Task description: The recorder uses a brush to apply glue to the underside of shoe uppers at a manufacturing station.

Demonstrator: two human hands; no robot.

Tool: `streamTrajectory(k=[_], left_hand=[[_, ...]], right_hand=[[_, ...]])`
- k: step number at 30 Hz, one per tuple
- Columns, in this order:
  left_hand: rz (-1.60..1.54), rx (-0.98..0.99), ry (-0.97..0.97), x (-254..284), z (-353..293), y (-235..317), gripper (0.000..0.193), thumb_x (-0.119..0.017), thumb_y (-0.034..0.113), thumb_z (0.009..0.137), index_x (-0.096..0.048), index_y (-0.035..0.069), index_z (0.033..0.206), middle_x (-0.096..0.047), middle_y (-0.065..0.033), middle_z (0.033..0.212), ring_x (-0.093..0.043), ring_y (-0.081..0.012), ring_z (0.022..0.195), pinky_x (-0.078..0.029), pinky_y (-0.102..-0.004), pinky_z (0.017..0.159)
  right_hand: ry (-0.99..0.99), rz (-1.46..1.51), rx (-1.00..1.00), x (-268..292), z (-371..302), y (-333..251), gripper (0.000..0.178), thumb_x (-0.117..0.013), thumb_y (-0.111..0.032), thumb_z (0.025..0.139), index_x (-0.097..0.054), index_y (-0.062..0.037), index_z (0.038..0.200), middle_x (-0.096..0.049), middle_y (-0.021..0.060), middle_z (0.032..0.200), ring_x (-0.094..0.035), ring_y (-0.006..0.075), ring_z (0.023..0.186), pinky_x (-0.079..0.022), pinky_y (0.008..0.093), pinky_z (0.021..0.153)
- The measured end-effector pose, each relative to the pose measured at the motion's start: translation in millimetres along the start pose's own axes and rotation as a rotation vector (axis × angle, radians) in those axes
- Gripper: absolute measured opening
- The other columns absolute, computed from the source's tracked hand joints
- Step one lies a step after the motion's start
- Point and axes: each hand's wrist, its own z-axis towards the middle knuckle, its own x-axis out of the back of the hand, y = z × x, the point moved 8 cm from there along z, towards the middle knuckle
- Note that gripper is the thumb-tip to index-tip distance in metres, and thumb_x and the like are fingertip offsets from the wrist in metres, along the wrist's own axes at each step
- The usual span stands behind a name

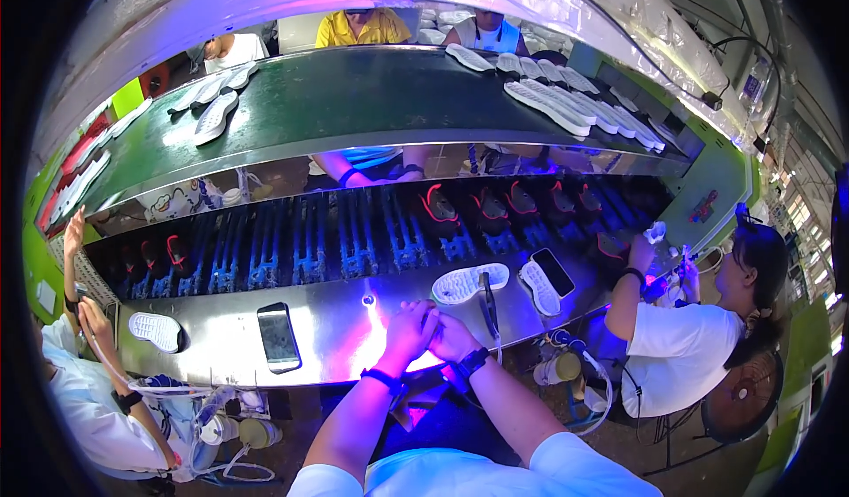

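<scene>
My left hand (409, 329) and my right hand (451, 336) are clasped together at the near edge of the metal bench (221, 338). Their fingers are folded against each other, and no object shows between them. Just beyond and to the right lies a white shoe sole (455, 286), with a dark-handled brush (489, 307) resting across it. Another white sole (536, 292) lies farther right, beside a dark phone (552, 272). On the left part of the bench are a second phone (279, 338) and a ridged white sole (155, 331).
Behind the bench runs a lower line of blue rack bars (309, 240) carrying dark shoe uppers (439, 205) with red edging. Above it, a green belt (354, 95) bears several white soles (548, 106). Co-workers sit left (75, 391) and right (681, 347), near hoses and pots (557, 369).
</scene>
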Motion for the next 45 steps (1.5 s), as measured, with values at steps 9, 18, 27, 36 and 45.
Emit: streamTrajectory(k=[9, 18, 27, 36, 45], left_hand=[[0.033, 0.034, -0.016, -13.6, 16.9, -13.1, 0.032, -0.056, 0.033, 0.101, -0.069, 0.004, 0.109, -0.07, -0.0237, 0.099, -0.066, -0.0454, 0.095, -0.051, -0.0533, 0.09], [-0.002, 0.025, -0.045, -10.3, 21.5, -3.5, 0.028, -0.057, 0.03, 0.101, -0.069, 0.007, 0.113, -0.071, -0.021, 0.102, -0.068, -0.0415, 0.096, -0.054, -0.0478, 0.084], [0.001, 0.042, -0.018, -9.8, 15.8, -3.6, 0.028, -0.057, 0.029, 0.101, -0.069, 0.007, 0.112, -0.071, -0.0195, 0.105, -0.068, -0.0401, 0.098, -0.053, -0.0458, 0.087], [0.003, 0.01, -0.022, -11.6, 20.5, -3.1, 0.028, -0.057, 0.029, 0.101, -0.069, 0.006, 0.112, -0.071, -0.02, 0.105, -0.069, -0.0404, 0.097, -0.054, -0.0461, 0.086], [-0.006, 0.007, -0.022, -12.0, 20.1, 0.1, 0.027, -0.056, 0.028, 0.101, -0.069, 0.005, 0.111, -0.071, -0.0198, 0.105, -0.069, -0.0403, 0.097, -0.054, -0.0461, 0.085]], right_hand=[[0.071, -0.761, 0.254, 15.9, 5.4, -28.5, 0.036, -0.047, 0.001, 0.103, -0.052, -0.0003, 0.139, -0.06, 0.0105, 0.134, -0.059, 0.0173, 0.121, -0.05, 0.0333, 0.105], [0.018, -0.041, 0.081, -20.2, 4.4, -15.7, 0.038, -0.045, -0.018, 0.108, -0.05, 0.0023, 0.14, -0.055, 0.0168, 0.144, -0.057, 0.0263, 0.131, -0.046, 0.0381, 0.113], [-0.016, -0.094, 0.079, -24.8, -1.3, -13.0, 0.044, -0.044, -0.019, 0.108, -0.046, 0.0045, 0.146, -0.054, 0.0176, 0.148, -0.054, 0.0266, 0.136, -0.042, 0.0393, 0.116], [0.031, -0.054, 0.071, -20.0, 1.3, -16.9, 0.041, -0.04, -0.018, 0.11, -0.047, 0.0047, 0.144, -0.05, 0.0179, 0.15, -0.055, 0.0254, 0.133, -0.046, 0.0357, 0.114], [0.04, -0.102, 0.082, -17.7, 0.1, -18.1, 0.042, -0.043, -0.017, 0.108, -0.047, 0.0051, 0.144, -0.053, 0.0181, 0.149, -0.054, 0.0269, 0.136, -0.042, 0.0391, 0.116]])
